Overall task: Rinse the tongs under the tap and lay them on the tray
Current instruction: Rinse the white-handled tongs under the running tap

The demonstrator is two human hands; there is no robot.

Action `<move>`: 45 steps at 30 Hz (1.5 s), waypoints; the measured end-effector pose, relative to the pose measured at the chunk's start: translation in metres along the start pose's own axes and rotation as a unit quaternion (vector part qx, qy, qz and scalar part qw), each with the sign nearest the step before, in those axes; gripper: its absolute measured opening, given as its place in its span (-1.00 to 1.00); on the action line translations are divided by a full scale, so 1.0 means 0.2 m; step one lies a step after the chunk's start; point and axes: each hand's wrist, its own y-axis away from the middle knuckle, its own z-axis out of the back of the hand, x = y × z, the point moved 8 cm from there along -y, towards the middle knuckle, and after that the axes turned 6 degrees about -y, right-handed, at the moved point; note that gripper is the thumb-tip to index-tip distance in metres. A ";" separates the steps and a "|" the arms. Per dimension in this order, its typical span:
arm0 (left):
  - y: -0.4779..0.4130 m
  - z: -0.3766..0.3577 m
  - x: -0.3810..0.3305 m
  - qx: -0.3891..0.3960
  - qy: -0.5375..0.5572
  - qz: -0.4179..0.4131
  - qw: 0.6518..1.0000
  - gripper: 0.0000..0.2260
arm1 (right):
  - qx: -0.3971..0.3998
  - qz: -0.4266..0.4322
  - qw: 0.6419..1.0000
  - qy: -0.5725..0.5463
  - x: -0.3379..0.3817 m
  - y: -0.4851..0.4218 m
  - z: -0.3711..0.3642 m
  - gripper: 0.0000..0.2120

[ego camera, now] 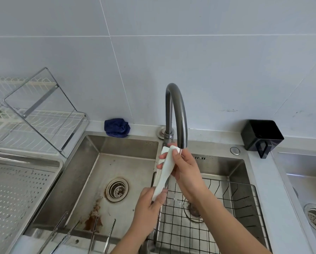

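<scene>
— What's lying on the left?
— The perforated tray (16,189); metal tongs (100,233) are leaning in the sink (91,143).
— And the hands?
— The left hand (150,208) is pinching a white cloth (164,171); the right hand (185,171) is gripping its top beneath the running tap (175,110).

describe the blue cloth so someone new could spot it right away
Start at the tall curved tap behind the double sink. Look left along the counter ledge against the wall: the blue cloth sits there, crumpled, the only dark blue thing in view.
</scene>
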 end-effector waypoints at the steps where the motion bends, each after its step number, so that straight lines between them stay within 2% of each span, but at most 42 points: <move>1: 0.01 0.01 0.02 -0.001 -0.015 0.004 1.000 -0.76 | -0.001 0.001 1.000 -0.007 -0.01 0.01 0.00 -0.80; 6: 0.01 0.01 0.09 0.018 -0.034 0.008 0.999 -0.92 | 0.028 -0.010 0.998 -0.057 -0.05 0.05 -0.04 -0.80; 11: 0.03 -0.03 0.09 0.014 -0.091 -0.012 0.996 -0.88 | -0.080 -0.043 0.992 -0.086 -0.10 0.05 0.00 -0.45; 13: 0.02 -0.03 0.10 0.016 -0.094 -0.010 0.995 -0.88 | -0.085 -0.046 0.991 -0.090 -0.10 0.04 0.01 -0.48; 16: 0.00 -0.02 0.09 0.018 -0.087 -0.011 0.996 -0.86 | -0.031 -0.025 0.989 -0.141 -0.07 0.04 -0.02 -0.72; 18: 0.00 -0.02 0.09 0.013 -0.095 -0.017 0.995 -0.84 | -0.037 0.007 0.995 -0.090 -0.03 0.02 0.01 -0.81; 20: 0.01 -0.03 0.08 0.002 -0.135 -0.035 0.990 -0.87 | -0.098 0.014 0.995 0.019 0.00 -0.01 0.06 -0.75; 22: 0.03 -0.03 0.09 -0.011 -0.193 -0.044 0.980 -0.90 | -0.157 -0.023 0.985 0.064 0.01 -0.03 0.10 -0.64; 23: 0.03 -0.04 0.09 -0.014 -0.208 -0.043 0.977 -0.85 | -0.167 -0.057 0.984 0.040 -0.01 -0.04 0.11 -0.61; 25: 0.02 -0.04 0.09 -0.005 -0.191 -0.036 0.981 -0.80 | -0.152 -0.121 0.977 -0.087 -0.06 -0.04 0.09 -0.57; 27: 0.00 -0.04 0.06 0.013 -0.144 -0.033 0.989 -0.86 | -0.116 -0.135 0.967 -0.181 -0.11 -0.03 0.05 -0.53; 28: -0.01 -0.04 0.05 0.022 -0.129 -0.031 0.991 -0.86 | -0.100 -0.117 0.973 -0.173 -0.11 -0.03 0.04 -0.55; 30: -0.02 -0.03 0.04 0.032 -0.121 -0.025 0.992 -0.81 | -0.093 -0.046 0.992 -0.067 -0.09 -0.03 0.04 -0.72; 32: 0.00 -0.05 0.02 0.032 -0.134 -0.039 0.990 -0.83 | -0.143 -0.004 0.990 0.019 -0.05 -0.04 0.06 -0.79; 33: 0.01 -0.06 0.01 0.031 -0.153 -0.053 0.986 -0.85 | -0.183 -0.011 0.982 0.031 -0.04 -0.05 0.08 -0.73; 35: 0.05 -0.10 -0.02 0.024 -0.197 -0.078 0.977 -0.70 | -0.228 -0.064 0.972 -0.011 -0.03 -0.07 0.12 -0.51; 37: 0.05 -0.07 -0.03 0.001 -0.195 -0.071 0.978 -0.49 | -0.208 -0.125 0.966 -0.085 -0.05 -0.08 0.11 -0.41; 39: 0.02 -0.01 -0.04 -0.024 -0.182 -0.058 0.981 -0.47 | -0.171 -0.145 0.963 -0.152 -0.07 -0.08 0.08 -0.39; 40: 0.01 0.02 -0.04 -0.034 -0.181 -0.050 0.982 -0.45 | -0.159 -0.140 0.963 -0.166 -0.07 -0.07 0.07 -0.39; 42: -0.01 0.07 -0.04 -0.050 -0.178 -0.031 0.982 -0.28 | -0.160 -0.103 0.968 -0.163 -0.06 -0.06 0.07 -0.49; 45: -0.01 0.07 -0.05 -0.047 -0.205 -0.014 0.977 -0.15 | -0.193 -0.026 0.977 -0.085 -0.02 -0.06 0.07 -0.71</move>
